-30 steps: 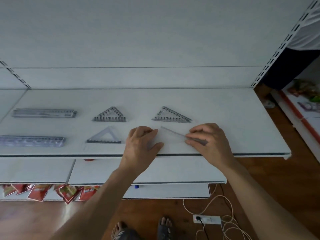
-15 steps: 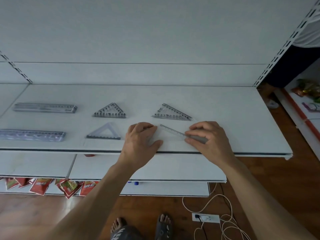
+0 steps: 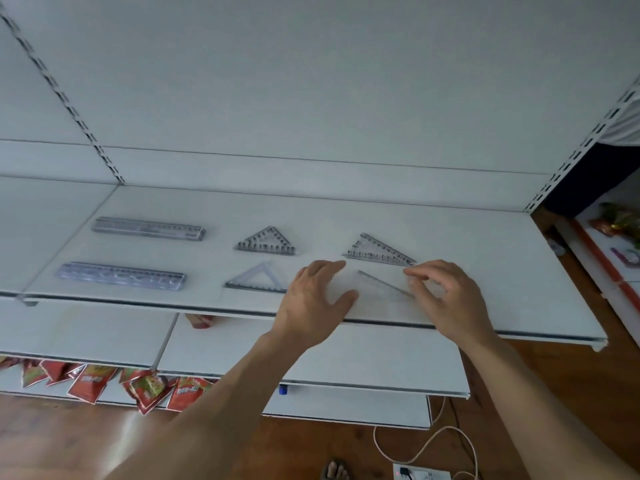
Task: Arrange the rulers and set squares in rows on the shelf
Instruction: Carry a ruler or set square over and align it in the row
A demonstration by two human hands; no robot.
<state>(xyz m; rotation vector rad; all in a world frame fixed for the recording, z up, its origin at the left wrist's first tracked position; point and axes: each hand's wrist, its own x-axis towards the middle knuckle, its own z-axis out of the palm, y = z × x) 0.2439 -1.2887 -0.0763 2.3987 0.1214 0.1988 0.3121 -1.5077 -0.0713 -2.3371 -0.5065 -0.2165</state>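
Observation:
On the white shelf (image 3: pixel 485 258) two clear rulers lie at the left, one at the back (image 3: pixel 149 229) and one at the front (image 3: pixel 121 276). Two set squares sit mid-shelf, one behind (image 3: pixel 266 243) the other (image 3: pixel 256 280), and a third (image 3: pixel 379 251) lies back right. A faint clear set square (image 3: pixel 377 289) lies flat near the front edge between my hands. My left hand (image 3: pixel 317 299) rests with straight fingers on its left corner. My right hand (image 3: pixel 446 299) hovers at its right tip, fingers loosely curled, holding nothing.
The shelf's front edge (image 3: pixel 450 329) runs just under my wrists, with lower shelves (image 3: pixel 346 362) stepping out below. Red packets (image 3: pixel 90 381) hang at lower left. A white cable and power strip (image 3: pixel 420 474) lie on the wooden floor. A slotted upright (image 3: pixel 581 147) bounds the right.
My right hand's fingers have lifted from the set square's right end and loosened. My left hand stays flat on its left corner. The set square stays in place.

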